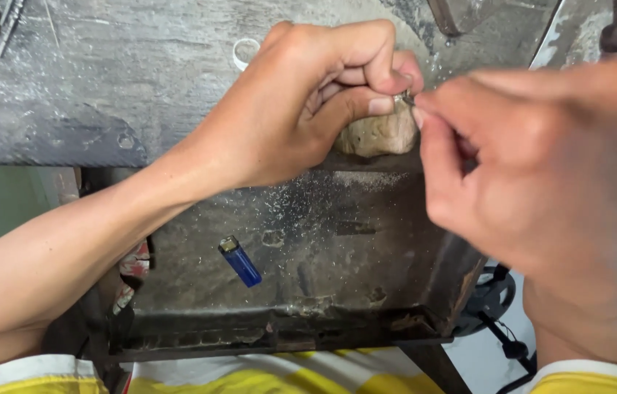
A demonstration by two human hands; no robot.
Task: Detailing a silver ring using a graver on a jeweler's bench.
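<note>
Over the bench peg: two hands close on one tiny metal piece

At the front edge of the worn grey workbench, the left hand is curled tight, thumb and forefinger pinched shut on a small shiny metal piece held right over a rounded wooden peg that juts from the bench. The right hand comes in from the side, its fingertips pressed together at the same spot; it is blurred, so whether it grips the piece itself or a fine tool cannot be told. Below the hands sits a dark catch tray dusted with filings, a blue lighter lying in it well apart from the work. A white ring lies on the bench just behind the left hand. Judging by the pose, this is the fine fitting step, with the piece steadied against the peg; any next move would call for a steady left pinch and very small, controlled motion from the right fingertips
</note>
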